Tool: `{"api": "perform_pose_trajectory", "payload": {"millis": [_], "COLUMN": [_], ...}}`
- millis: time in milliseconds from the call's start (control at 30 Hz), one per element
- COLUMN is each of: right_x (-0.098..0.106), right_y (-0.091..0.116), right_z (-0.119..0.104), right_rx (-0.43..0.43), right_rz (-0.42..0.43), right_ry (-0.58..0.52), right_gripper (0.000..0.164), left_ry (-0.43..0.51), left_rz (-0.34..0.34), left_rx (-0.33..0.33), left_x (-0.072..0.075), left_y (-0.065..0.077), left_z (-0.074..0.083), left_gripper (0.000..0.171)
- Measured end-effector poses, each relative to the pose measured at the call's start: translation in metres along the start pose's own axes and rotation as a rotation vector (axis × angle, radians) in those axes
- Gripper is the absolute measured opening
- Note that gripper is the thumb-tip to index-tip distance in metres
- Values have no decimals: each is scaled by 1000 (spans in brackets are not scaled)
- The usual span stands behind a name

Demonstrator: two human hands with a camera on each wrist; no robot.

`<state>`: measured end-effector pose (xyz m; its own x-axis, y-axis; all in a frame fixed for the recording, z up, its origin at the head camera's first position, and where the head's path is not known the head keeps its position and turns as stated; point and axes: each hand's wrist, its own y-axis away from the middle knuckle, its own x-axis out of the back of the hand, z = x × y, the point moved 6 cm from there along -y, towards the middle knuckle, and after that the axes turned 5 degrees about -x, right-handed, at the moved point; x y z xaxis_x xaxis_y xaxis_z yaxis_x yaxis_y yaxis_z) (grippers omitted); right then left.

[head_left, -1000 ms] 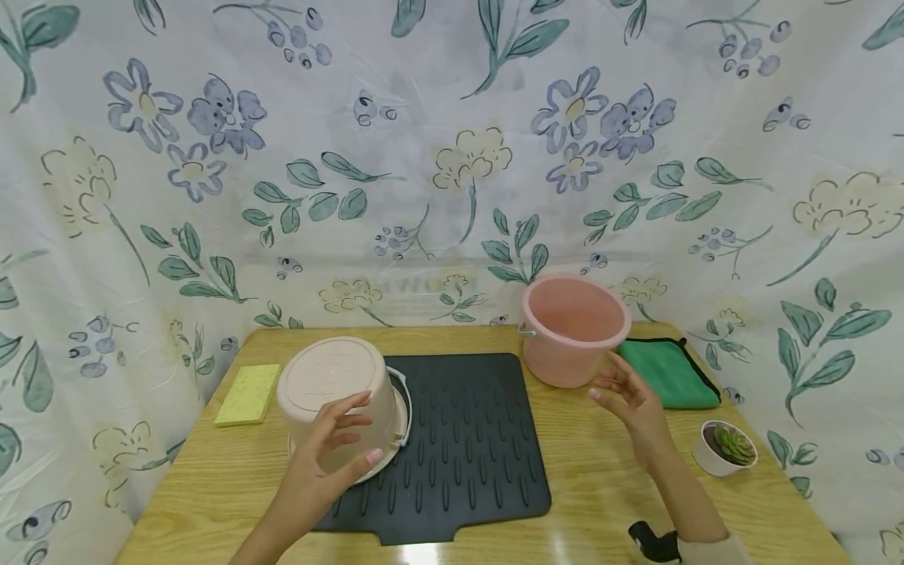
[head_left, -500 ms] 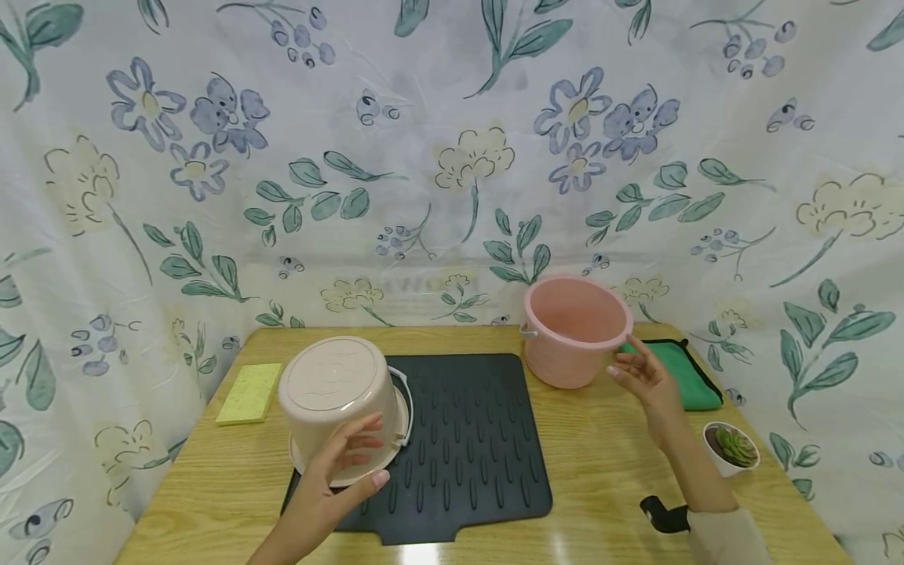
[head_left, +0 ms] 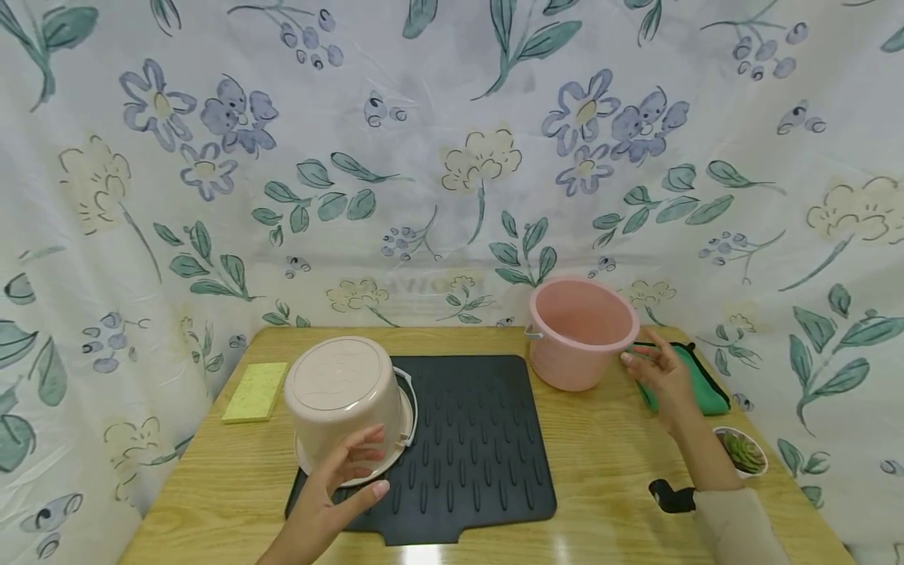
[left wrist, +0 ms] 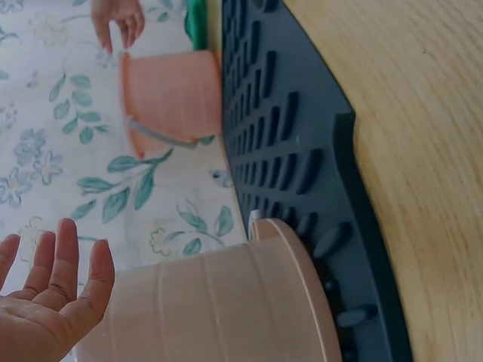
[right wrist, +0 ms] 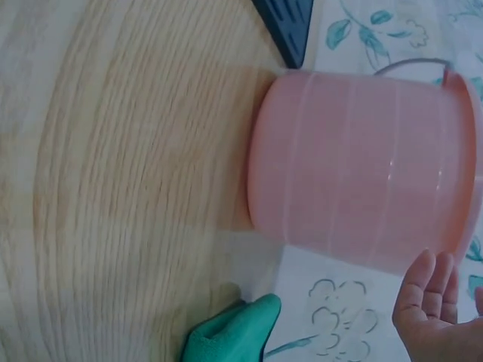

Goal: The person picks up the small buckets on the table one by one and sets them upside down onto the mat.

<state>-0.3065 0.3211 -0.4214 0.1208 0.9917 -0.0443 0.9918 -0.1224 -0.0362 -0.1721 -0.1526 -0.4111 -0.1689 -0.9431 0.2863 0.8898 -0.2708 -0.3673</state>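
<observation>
An upside-down cream bucket [head_left: 339, 375] with a white handle sits on the left part of the black ridged mat [head_left: 473, 439]. My left hand [head_left: 328, 498] is in front of it, fingers loosely bent and holding nothing; in the left wrist view this hand [left wrist: 49, 298] is beside the bucket's wall. A pink bucket [head_left: 572, 367] with a grey handle stands upright at the back right, mouth up. At its right side my right hand [head_left: 667, 384] has its fingertips close to the rim, and the right wrist view shows the fingers [right wrist: 432, 290] bent, gripping nothing.
Behind the pink bucket's right side lies a green cloth [head_left: 695, 384] with black edging. A small potted succulent [head_left: 741, 453] stands near the right table edge, partly behind my forearm. A yellow sponge cloth [head_left: 256, 392] lies at the left. A floral curtain [head_left: 452, 235] hangs behind the table.
My right hand has moved right and slightly up, alongside the pink bucket's rim, covering part of the green cloth. My left hand has drawn slightly down and right along the cream bucket.
</observation>
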Motion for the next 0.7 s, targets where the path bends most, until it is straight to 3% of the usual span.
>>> {"api": "perform_pose_trajectory", "payload": {"millis": [367,533,700], "right_x": [19,24,25], "right_y": [-31,-41,-47], "right_z": [-2,-1,0], "right_rx": [-27,-62,-70], "right_rz": [41,14,-20], "right_ry": [-78,-122,-164], "right_gripper": [81,83,80], "left_ry": [-1,10,13], "left_rz": [28,36,23], "left_rx": [46,109,99], "left_x": [0,0,0], "left_y": [8,11,14], "left_z": [-6,-8,-10], "left_gripper": [54,51,51]}}
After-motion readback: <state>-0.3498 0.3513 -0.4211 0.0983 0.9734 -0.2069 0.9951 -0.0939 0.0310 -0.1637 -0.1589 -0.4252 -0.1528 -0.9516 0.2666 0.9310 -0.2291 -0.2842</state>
